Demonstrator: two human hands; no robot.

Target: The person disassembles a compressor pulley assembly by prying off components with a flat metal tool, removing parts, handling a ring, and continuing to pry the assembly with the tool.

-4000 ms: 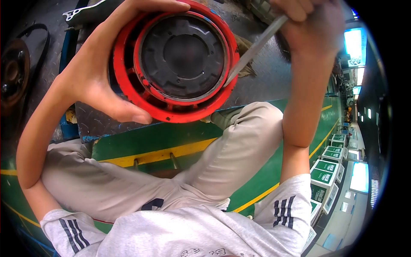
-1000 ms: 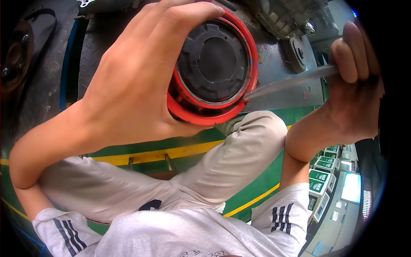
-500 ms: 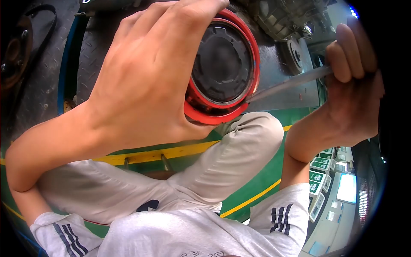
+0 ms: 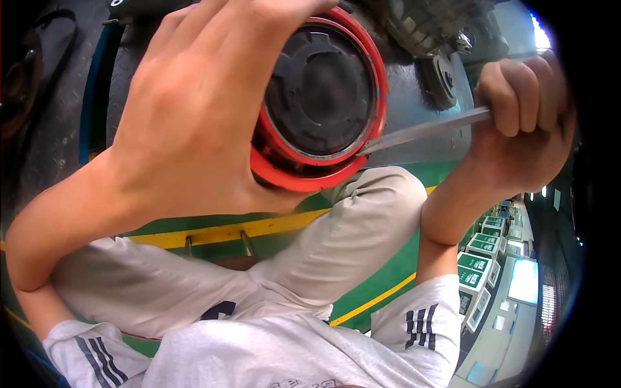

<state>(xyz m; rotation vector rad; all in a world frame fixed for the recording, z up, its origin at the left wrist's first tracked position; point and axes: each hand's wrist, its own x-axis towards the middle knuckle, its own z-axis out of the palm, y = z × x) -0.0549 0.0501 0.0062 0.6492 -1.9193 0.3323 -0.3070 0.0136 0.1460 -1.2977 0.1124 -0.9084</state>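
My left hand (image 4: 187, 123) is wrapped round the side of a red round housing (image 4: 304, 179), its thumb along the bottom and its fingers over the top. Inside the red rim sits a black round disc (image 4: 323, 90) with a notched raised ring and a thin metal edge. My right hand (image 4: 521, 123) is closed on a flat metal bar (image 4: 427, 131) that slants down to the left. The bar's tip meets the lower right of the rim, where the metal edge and the red lip come together. Its handle end is hidden in my fist.
A dark metal plate table (image 4: 414, 97) lies behind the housing. On it are a cast metal casing (image 4: 436, 26) and a round metal part (image 4: 441, 81). A belt-like black loop (image 4: 68, 39) is at the left. My knee (image 4: 388, 194) is below the housing.
The housing and my left hand have shifted a little to the left. My right hand has moved slightly left too, and the bar now lies at a flatter slant, its tip still at the rim.
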